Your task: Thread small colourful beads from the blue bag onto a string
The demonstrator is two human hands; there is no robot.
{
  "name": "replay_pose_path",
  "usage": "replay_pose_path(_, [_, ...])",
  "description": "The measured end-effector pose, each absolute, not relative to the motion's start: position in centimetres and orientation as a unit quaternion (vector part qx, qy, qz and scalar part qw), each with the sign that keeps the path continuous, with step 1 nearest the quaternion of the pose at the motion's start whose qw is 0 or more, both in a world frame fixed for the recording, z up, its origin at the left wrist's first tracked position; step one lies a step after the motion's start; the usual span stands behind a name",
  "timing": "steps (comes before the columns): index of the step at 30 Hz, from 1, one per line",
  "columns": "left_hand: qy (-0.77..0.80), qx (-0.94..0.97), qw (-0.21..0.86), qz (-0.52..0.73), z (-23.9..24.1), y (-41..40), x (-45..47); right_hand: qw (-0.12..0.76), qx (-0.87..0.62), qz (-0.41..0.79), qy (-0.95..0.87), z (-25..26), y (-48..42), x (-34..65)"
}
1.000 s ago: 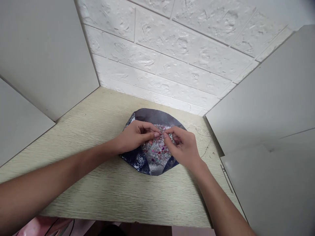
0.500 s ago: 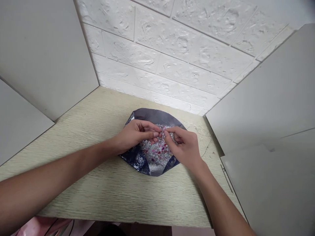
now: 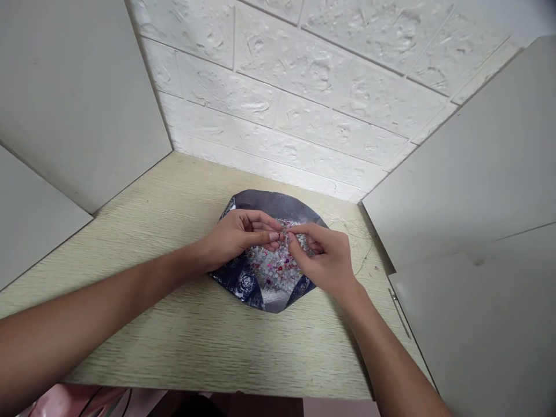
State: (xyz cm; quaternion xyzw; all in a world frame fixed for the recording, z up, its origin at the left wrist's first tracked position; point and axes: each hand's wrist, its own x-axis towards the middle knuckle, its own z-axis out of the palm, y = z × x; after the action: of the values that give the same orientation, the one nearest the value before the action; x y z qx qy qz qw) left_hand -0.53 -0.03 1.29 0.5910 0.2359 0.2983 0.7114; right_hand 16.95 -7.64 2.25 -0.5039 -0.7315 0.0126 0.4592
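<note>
You have a heap of small glittering beads in pink, red, white and clear, spread loosely across the middle of an opened foil pouch. The pouch lies flat on the pale wood-grain desk, its rounded edges folded outward. Its dark navy panels carry a silvery rose print, and its silver inner lining shows around the beads.

Your two bare arms and hands

Your left forearm and right forearm are slim and smooth, narrowing at the wrists into your left hand and right hand, with slender fingers and a short, rounded left thumbnail.
</note>
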Motion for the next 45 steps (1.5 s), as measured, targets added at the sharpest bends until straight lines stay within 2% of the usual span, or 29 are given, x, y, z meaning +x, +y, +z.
replay_pose_path(12, [0.263, 0.581, 0.696, 0.331, 0.96, 0.22, -0.25, 0.451, -0.508, -0.006, -0.733, 2.34, -7.73, 16.85])
replay_pose_path(45, [0.246, 0.617, 0.677, 0.318, 1.04, 0.28, -0.21, 0.431, -0.51, -0.005, -0.744, 2.16, -7.71, 16.92])
